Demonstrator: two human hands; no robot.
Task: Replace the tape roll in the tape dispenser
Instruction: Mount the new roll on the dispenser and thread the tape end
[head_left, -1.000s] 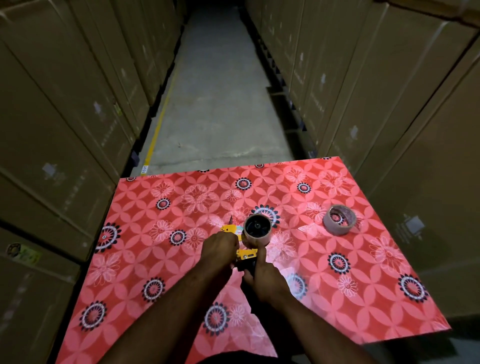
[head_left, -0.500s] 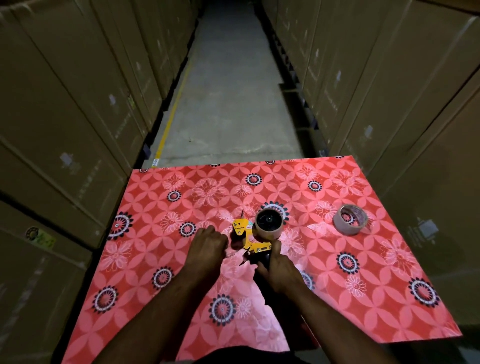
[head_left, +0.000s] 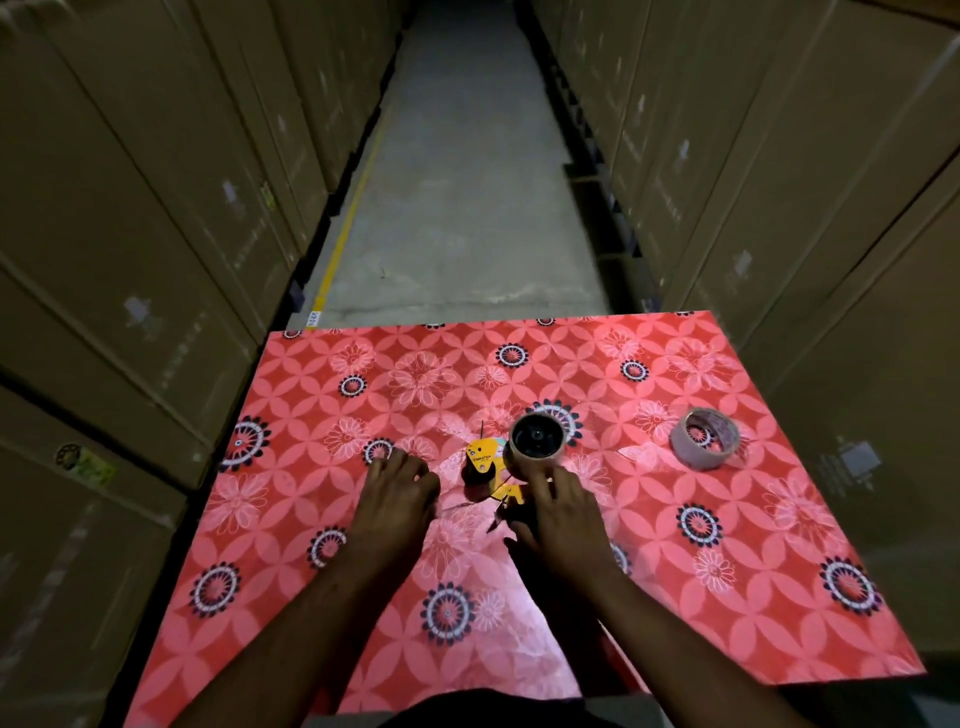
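**A:** Start with your grip. What do your hands have?

**B:** Your right hand (head_left: 563, 512) lies over the rear of the tape dispenser (head_left: 491, 467), fingers stretched toward the roll mounted on it (head_left: 536, 441) and touching its near edge. Whether the thumb wraps the handle underneath, I cannot tell; it is hidden. Your left hand (head_left: 397, 493) rests on the tablecloth (head_left: 779, 597) just left of the dispenser, fingers loosely bent, holding nothing.

**A:** And the roll on the dispenser?

**B:** It sits on the hub, on the right side of the yellow body, with the dispenser lying in the middle of the table.

**A:** The other one?

**B:** A second tape roll (head_left: 705, 438) lies flat on the cloth, well to the right, untouched.

**A:** So how far along are you?

**B:** Early, I would judge. One roll is mounted, one is loose; which is new I cannot say. If the mounted one is spent, you have yet to pull it off, fit the other and thread the tape.
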